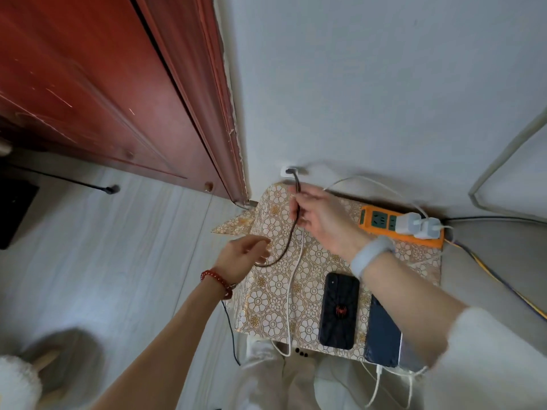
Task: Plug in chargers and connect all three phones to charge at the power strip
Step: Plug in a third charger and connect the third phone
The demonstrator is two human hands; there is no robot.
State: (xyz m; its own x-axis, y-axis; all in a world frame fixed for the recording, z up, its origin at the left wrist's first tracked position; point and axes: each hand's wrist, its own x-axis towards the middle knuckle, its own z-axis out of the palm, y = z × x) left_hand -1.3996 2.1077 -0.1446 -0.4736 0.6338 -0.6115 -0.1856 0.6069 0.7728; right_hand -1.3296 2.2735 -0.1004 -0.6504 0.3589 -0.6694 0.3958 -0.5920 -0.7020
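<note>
Overhead, the red-brown wooden door (pixel 97 93) fills the upper left, set against the white wall (pixel 370 78). Pale wood-grain flooring (pixel 133 261) runs below the door.

A low surface covered by a floral-patterned cloth (pixel 313 255) stands against the wall. The orange power strip (pixel 381 224) lies at the far right edge of the cloth, just below the wall. Two white charger adapters (pixel 420 224) are seated side by side in the strip, toward its right end; the green sockets to their left are unoccupied.

The black phone (pixel 339 310), with a red spider emblem, lies face down near the front edge of the cloth. The dark blue phone (pixel 381 332) lies just beside it on the right, partly hidden by the right forearm. A third phone cannot be identified with certainty.

The right hand (pixel 319 217), with a pale wristband (pixel 370 253), is raised over the cloth and pinches the dark cable (pixel 291 235) between thumb and fingers. The upper end of this cable leads to a plug at the white wall outlet (pixel 291 172).

The left hand (pixel 242 255), with a red bead bracelet (pixel 217 281), is loosely curled, fingers apart; the lower end of the dark cable reaches it, but contact cannot be confirmed.

A white cable (pixel 291 291) runs down the cloth and loops over its front edge. Further white cables (pixel 377 386) hang below the dark blue phone.
</note>
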